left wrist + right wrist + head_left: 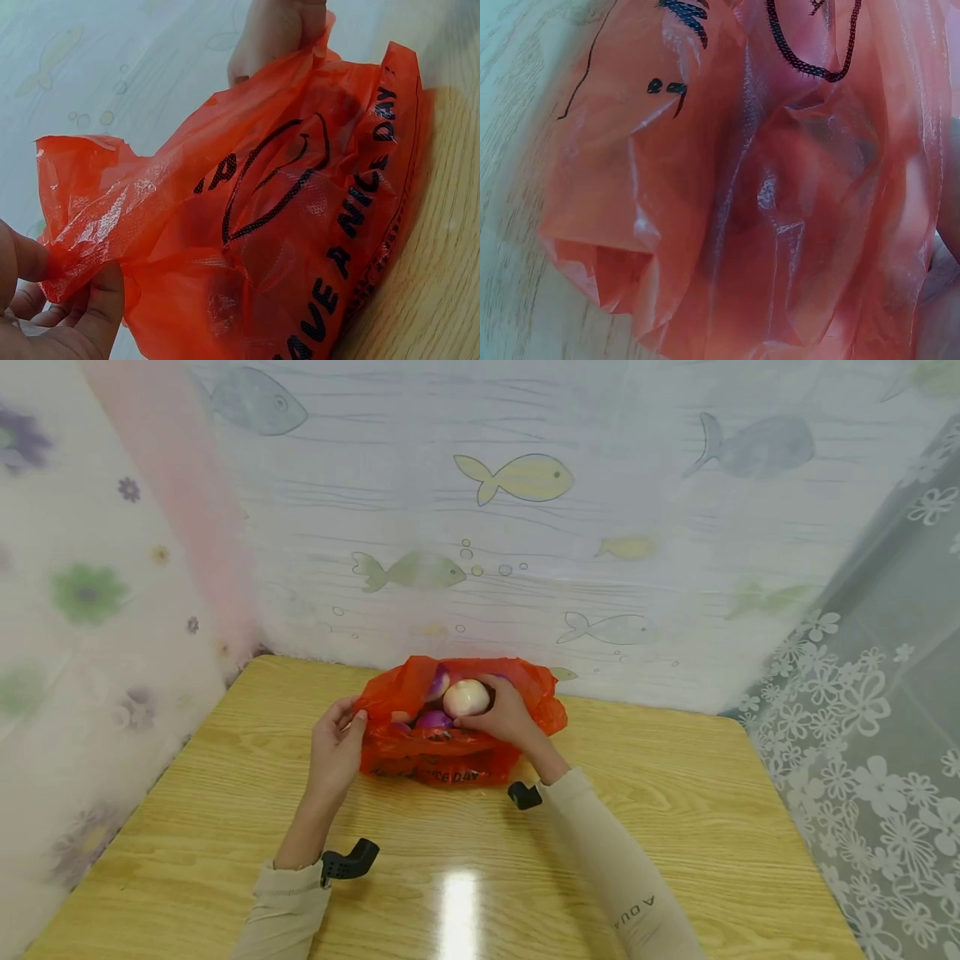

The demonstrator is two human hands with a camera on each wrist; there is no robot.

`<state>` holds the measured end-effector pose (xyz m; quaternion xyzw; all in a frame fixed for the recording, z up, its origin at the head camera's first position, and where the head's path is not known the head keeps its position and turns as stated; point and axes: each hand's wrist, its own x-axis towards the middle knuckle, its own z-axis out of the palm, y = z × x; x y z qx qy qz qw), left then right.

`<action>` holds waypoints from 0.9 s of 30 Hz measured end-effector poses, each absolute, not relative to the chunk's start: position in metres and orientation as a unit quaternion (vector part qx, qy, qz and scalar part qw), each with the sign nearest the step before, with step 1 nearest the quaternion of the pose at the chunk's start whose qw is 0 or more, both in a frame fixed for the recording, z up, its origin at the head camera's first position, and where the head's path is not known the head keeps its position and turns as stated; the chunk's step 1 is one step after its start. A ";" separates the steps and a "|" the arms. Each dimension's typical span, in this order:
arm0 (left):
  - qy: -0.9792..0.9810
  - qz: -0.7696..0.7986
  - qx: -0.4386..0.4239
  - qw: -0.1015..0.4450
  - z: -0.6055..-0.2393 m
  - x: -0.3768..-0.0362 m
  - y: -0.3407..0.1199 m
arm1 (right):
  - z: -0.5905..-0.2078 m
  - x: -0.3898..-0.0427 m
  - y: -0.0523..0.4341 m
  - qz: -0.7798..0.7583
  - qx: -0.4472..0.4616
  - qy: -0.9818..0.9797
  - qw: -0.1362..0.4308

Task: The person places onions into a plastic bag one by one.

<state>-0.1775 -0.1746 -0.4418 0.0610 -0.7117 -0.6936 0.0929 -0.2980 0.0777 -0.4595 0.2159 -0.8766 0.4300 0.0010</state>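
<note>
Left hand (339,745) pinches the left rim of the orange plastic bag (450,758), thumb and fingers (101,300) closed on a fold of the film and holding the mouth open. Right hand (504,714) is inside the mouth from the right, fingers curled round a pale round onion (466,697); whether the onion is lifted or resting on the others cannot be told. Hands are apart, one on each side of the opening, with the bag between them. Bag sits toward the far edge of the wooden table (660,827), just in front of the fish-print backdrop (525,510), long axis running left to right, mouth facing up and toward the person. Purple onions (435,720) show just below and left of the pale one, touching it as far as can be seen. The pale onion lies at the top of the pile, nearer the right hand, which already holds it; the left hand is beside the rim only. Black lettering shows on the bag's near face. Right wrist view is filled with crumpled orange film; nothing else readable there.
</note>
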 end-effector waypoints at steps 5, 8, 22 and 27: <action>-0.713 -0.691 0.068 0.093 -0.443 -0.179 -0.175 | -0.459 -0.296 0.080 0.437 0.208 -0.875 -0.004; -0.712 -0.693 0.068 0.091 -0.443 -0.179 -0.174 | -0.460 -0.296 0.081 0.441 0.207 -0.873 -0.003; -0.720 -0.686 0.058 0.086 -0.440 -0.177 -0.174 | -0.459 -0.294 0.089 0.504 0.193 -0.842 -0.024; -0.725 -0.681 0.052 0.089 -0.439 -0.176 -0.175 | -0.456 -0.289 0.091 0.509 0.187 -0.840 -0.027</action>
